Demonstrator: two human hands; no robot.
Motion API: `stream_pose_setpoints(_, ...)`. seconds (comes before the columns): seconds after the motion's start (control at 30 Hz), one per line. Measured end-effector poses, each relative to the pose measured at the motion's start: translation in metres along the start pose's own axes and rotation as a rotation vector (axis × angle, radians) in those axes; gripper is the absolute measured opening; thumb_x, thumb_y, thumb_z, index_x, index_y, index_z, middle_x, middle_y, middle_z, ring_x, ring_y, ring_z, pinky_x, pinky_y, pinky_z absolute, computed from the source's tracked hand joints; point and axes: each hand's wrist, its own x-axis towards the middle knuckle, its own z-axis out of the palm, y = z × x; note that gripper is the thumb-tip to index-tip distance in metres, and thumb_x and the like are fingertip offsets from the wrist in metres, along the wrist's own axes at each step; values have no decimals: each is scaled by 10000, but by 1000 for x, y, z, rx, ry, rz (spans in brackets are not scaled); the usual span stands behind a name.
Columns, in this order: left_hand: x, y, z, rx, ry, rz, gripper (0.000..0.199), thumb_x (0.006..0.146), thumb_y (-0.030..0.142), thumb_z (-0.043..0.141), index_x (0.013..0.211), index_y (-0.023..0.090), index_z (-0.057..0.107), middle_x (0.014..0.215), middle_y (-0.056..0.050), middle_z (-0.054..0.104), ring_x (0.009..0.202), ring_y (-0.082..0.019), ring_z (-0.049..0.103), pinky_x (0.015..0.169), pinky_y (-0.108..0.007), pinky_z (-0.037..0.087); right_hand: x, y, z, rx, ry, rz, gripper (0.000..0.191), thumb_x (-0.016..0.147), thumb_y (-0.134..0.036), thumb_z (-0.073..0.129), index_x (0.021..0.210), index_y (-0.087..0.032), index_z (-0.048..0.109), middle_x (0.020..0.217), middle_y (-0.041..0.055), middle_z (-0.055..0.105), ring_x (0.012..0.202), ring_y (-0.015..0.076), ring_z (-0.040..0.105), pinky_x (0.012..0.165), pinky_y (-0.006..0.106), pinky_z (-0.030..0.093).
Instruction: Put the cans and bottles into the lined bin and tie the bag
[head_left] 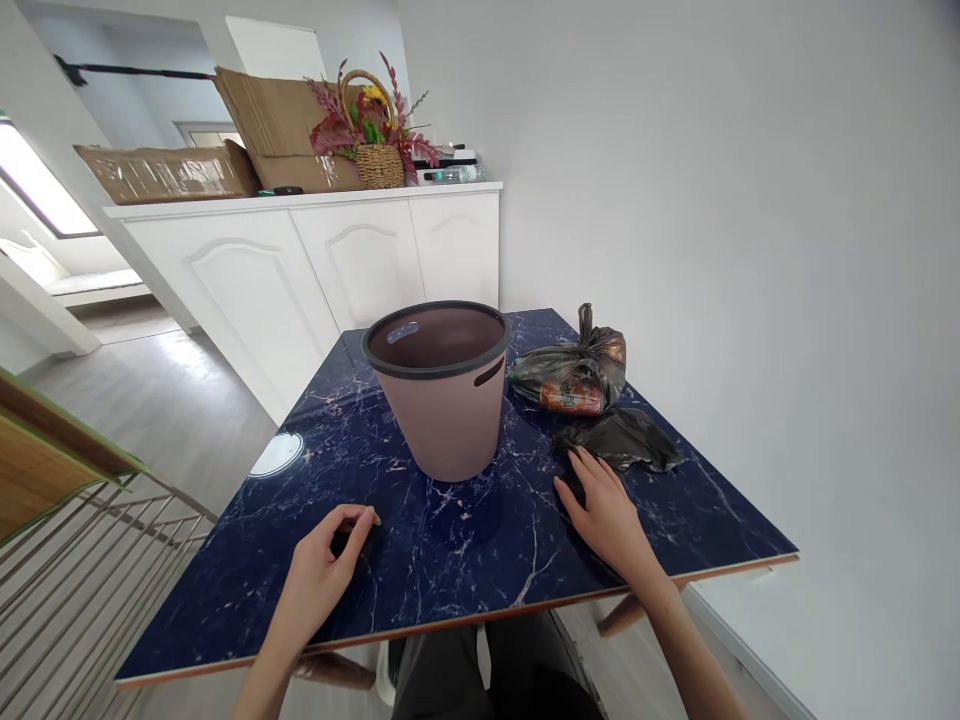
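Observation:
A mauve waste bin (454, 425) with a dark grey rim and a slot handle stands upright on the blue marble-patterned table. My left hand (326, 565) rests on the table in front and to the left of it. Its fingers curl round to meet the thumb, and nothing shows between them. My right hand (604, 510) lies palm down on the right, fingers stretched and thumb apart. Its fingertips reach the near edge of a flattened black plastic bag (626, 438). Just behind lies a knotted, see-through black bag (574, 370) with a red-orange can and other items inside.
The table (465, 560) meets a plain wall on the right. Behind it stands a white cabinet (247, 270) bearing cardboard boxes (180, 172), a flower basket (379, 166) and a plastic bottle (461, 174). A metal rack (97, 570) is close by on the left.

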Motion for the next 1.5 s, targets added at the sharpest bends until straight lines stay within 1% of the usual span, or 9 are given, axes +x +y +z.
stream_pose_setpoints(0.27, 0, -5, 2, -31, 16, 4, 465, 956, 690, 581, 956, 264, 768, 969, -20, 812, 812, -232, 722, 778, -302, 567, 0, -2, 0, 10, 2, 6, 664, 1106, -570, 392, 1546, -110, 581, 1601, 205, 568, 1507, 375, 522, 1276, 617, 388)
stream_pose_setpoints(0.57, -2, -14, 4, -45, 16, 28, 447, 968, 681, 586, 966, 268, 757, 961, -24, 804, 813, -232, 719, 707, -287, 554, -10, -17, -8, 95, -43, 89, 692, 1092, -609, 421, 1571, -135, 576, 1620, 168, 554, 1523, 417, 494, 1233, 644, 453)
stream_pose_setpoints(0.77, -3, -11, 4, -68, -30, 32, 487, 959, 712, 582, 988, 259, 759, 996, -60, 807, 855, -258, 724, 718, -306, 566, -53, -87, -24, 310, -138, 255, 674, 1060, -647, 503, 1633, -295, 525, 1685, 57, 477, 1502, 414, 524, 1081, 571, 626)
stream_pose_setpoints(0.93, -11, 12, 5, -147, -212, -16, 521, 1030, 689, 488, 1179, 257, 737, 1130, -87, 805, 1026, -282, 722, 941, -382, 552, -67, -170, -44, 562, -385, 233, 603, 1094, -543, 535, 1673, -409, 427, 1755, -45, 352, 1597, 353, 390, 1210, 496, 519)
stream_pose_setpoints(1.03, -20, 26, 8, -237, -286, -52, 633, 1092, 679, 277, 1196, 269, 749, 1345, -96, 746, 1095, -270, 701, 1024, -415, 522, -62, -189, -58, 709, -442, 143, 523, 1078, -588, 561, 1591, -489, 530, 1763, -78, 338, 1587, 347, 414, 1208, 463, 512)
stream_pose_setpoints(1.13, -24, 39, 13, -279, -303, -110, 712, 1097, 677, 167, 1232, 263, 730, 1297, -111, 749, 1052, -268, 699, 1000, -428, 522, -48, -173, -70, 734, -315, 71, 381, 1116, -525, 503, 1426, -418, 699, 1657, 1, 532, 1502, 309, 539, 1193, 419, 520)
stream_pose_setpoints(1.3, -24, 61, 29, -204, -408, -173, 730, 970, 739, 538, 1501, 248, 434, 915, -49, 748, 829, -269, 695, 734, -353, 517, -24, -99, -67, 399, -85, 168, 383, 1107, -519, 485, 1332, -294, 698, 1469, 119, 661, 1341, 341, 647, 1029, 480, 594)
stream_pose_setpoints(1.4, -23, 70, 44, -157, -453, -187, 800, 938, 710, 573, 1522, 217, 339, 871, -44, 703, 783, -286, 693, 659, -343, 491, -16, -62, -53, 193, -59, 210, 520, 1066, -590, 517, 1423, -225, 614, 1434, 178, 658, 1330, 412, 619, 1045, 591, 547)
stream_pose_setpoints(1.5, -25, 76, 54, -100, -456, -200, 718, 948, 613, 568, 1512, 227, 348, 984, -95, 701, 938, -338, 722, 736, -387, 531, -13, -51, -42, 143, -149, 207, 582, 1023, -630, 572, 1402, -189, 612, 1304, 185, 698, 1257, 425, 635, 1050, 616, 515)
